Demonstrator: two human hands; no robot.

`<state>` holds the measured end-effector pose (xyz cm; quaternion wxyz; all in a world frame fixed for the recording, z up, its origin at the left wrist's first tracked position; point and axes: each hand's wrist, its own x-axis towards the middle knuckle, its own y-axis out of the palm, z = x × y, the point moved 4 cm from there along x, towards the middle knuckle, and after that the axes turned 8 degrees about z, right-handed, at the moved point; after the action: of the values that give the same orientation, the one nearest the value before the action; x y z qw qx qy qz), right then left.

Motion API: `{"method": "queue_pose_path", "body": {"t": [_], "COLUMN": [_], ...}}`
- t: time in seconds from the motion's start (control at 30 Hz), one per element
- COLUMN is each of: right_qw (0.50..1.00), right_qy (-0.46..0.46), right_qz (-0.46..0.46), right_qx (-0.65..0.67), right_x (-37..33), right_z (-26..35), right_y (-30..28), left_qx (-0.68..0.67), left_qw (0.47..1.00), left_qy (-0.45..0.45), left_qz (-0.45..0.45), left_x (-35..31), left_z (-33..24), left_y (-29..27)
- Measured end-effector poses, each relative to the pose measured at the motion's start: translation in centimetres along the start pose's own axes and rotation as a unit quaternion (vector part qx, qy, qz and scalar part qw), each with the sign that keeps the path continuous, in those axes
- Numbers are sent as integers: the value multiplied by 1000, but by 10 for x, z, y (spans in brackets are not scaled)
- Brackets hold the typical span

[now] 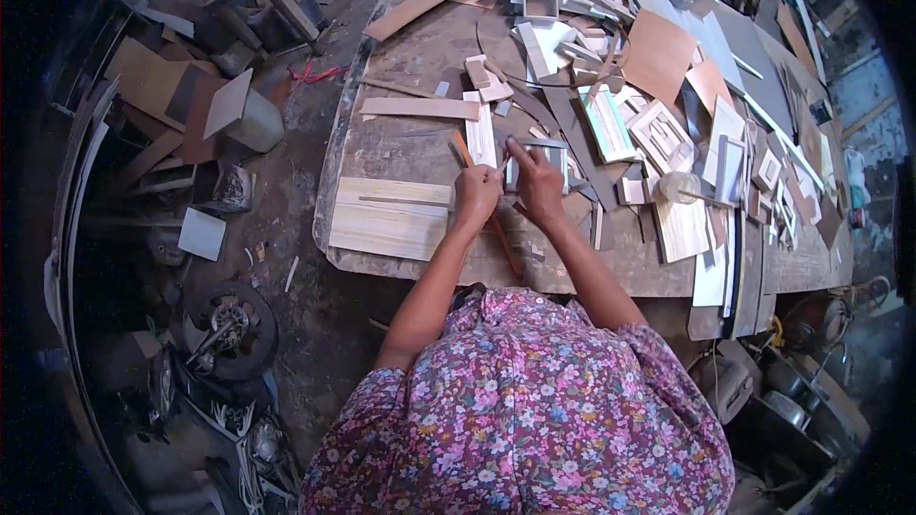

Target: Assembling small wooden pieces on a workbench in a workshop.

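Over the near part of the workbench, my left hand is closed in a pinch, with its fingertips at a small, thin piece I cannot make out. Close by on its right is my right hand, fingers bent together around the same spot; what they hold is too small to name. An orange strip runs under my left hand toward the bench's near edge. Beyond the left hand lies a pale wooden strip. A small frame-like piece sits partly hidden behind my right hand.
Pale boards lie left on the workbench, near a brown strip. Frames, boxes and offcuts crowd the right, with a clear round container on a board. A wheel and scraps lie on the floor at left.
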<state>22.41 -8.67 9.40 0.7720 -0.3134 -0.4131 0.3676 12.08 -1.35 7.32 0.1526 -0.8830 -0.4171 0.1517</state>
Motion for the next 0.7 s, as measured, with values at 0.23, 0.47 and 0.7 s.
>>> {"method": "queue_pose_path", "body": {"t": [0.23, 0.47, 0.7], "right_qw": [997, 999, 1000], "right_qy": [0, 43, -23], "right_qz": [-41, -9, 9], "right_qx": [69, 6, 14], "right_x": [-18, 1, -29], "right_z": [11, -30, -11], "right_y": [-12, -17, -25], "left_qx": [-13, -104, -143], "left_qw": [999, 994, 988], "left_qy": [13, -44, -53], "left_qz": [-39, -3, -35], "left_x": [-2, -10, -14], "left_z": [3, -13, -16], "left_y": [-3, 24, 34]}}
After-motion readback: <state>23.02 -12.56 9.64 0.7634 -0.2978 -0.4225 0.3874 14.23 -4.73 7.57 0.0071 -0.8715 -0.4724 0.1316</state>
